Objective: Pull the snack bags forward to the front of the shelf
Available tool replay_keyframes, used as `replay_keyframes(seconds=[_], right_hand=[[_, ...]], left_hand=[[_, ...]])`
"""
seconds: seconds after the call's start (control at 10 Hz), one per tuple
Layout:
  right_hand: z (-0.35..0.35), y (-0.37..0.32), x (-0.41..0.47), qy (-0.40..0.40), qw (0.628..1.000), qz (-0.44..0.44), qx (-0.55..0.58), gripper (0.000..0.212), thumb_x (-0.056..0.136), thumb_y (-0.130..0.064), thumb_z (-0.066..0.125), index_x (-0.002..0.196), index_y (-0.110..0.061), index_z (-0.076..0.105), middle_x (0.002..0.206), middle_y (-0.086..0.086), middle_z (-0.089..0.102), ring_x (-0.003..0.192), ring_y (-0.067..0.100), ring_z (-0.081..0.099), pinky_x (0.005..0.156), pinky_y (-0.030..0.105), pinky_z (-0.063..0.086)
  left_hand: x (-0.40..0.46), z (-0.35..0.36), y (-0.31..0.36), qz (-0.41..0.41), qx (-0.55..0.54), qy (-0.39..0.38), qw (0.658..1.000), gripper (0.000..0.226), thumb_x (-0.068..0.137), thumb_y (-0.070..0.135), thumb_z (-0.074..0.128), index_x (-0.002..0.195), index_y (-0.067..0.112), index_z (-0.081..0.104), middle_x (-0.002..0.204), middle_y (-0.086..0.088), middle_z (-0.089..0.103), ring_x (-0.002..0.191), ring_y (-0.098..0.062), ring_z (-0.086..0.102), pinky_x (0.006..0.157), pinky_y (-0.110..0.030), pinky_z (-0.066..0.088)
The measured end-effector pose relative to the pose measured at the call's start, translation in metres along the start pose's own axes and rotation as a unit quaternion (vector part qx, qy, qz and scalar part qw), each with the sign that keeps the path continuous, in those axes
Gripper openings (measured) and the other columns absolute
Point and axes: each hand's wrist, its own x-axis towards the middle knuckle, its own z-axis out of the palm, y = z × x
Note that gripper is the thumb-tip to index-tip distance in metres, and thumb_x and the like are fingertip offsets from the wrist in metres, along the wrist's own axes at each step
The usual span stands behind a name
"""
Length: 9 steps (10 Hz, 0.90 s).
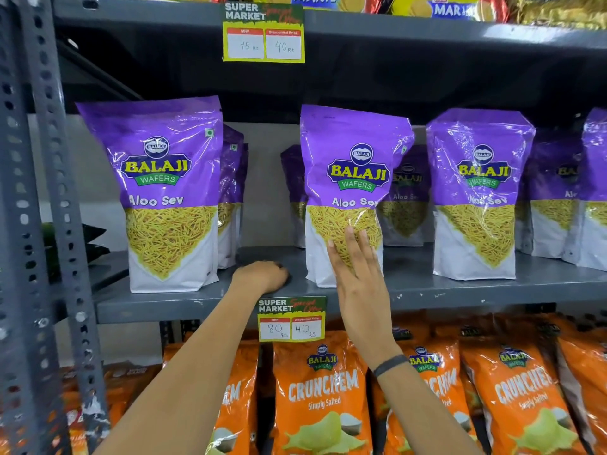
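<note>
Purple Aloo Sev snack bags stand upright on the grey shelf (184, 305). The left bag (166, 192) stands at the front edge. The middle bag (349, 178) stands near the front, and my right hand (356, 274) lies flat against its lower front with fingers spread. A right bag (476, 195) stands near the front too. More purple bags (405, 205) sit further back behind them. My left hand (262, 275) rests on the shelf between the left and middle bags, fingers curled down, holding nothing that I can see.
A price tag (290, 320) hangs from the shelf edge below my hands. Orange Crunchem bags (323, 399) fill the shelf underneath. A perforated grey upright (42, 224) stands at the left. Another price tag (262, 34) hangs from the shelf above.
</note>
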Motion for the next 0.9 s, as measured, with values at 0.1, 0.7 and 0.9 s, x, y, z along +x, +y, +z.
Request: replay_keyframes(seconds=[0.1,0.7,0.9], right_hand=[[0.003,0.0,0.001,-0.001,1.0,0.002,0.007,0.073,0.073,0.017,0.073,0.137,-0.009,0.051,0.148,0.017,0.041,0.138,0.038,0.033,0.103,0.055,0.043],[0.002,0.01,0.002,-0.027,0.999,-0.018,0.018,0.073,0.077,0.012,0.071,0.141,-0.013,0.045,0.152,0.015,0.036,0.141,0.035,0.027,0.107,0.051,0.04],[-0.027,0.025,0.003,-0.052,0.981,0.003,0.187,0.047,0.092,0.003,0.056,0.136,-0.012,0.052,0.154,0.009,0.032,0.145,0.025,0.019,0.114,0.041,0.032]], left_hand=[[0.001,0.001,0.0,-0.005,0.002,0.006,1.0,0.052,0.098,0.04,0.026,0.143,0.02,0.044,0.15,-0.012,0.045,0.135,-0.032,0.044,0.113,-0.045,0.035],[-0.009,-0.003,0.002,-0.008,0.0,0.051,0.999,0.049,0.096,0.037,0.032,0.132,0.015,0.056,0.137,-0.016,0.058,0.121,-0.032,0.056,0.1,-0.041,0.047],[-0.031,-0.006,0.014,0.012,0.008,0.234,0.972,0.032,0.093,0.024,0.043,0.113,0.009,0.063,0.114,-0.019,0.069,0.103,-0.035,0.064,0.08,-0.04,0.053]])
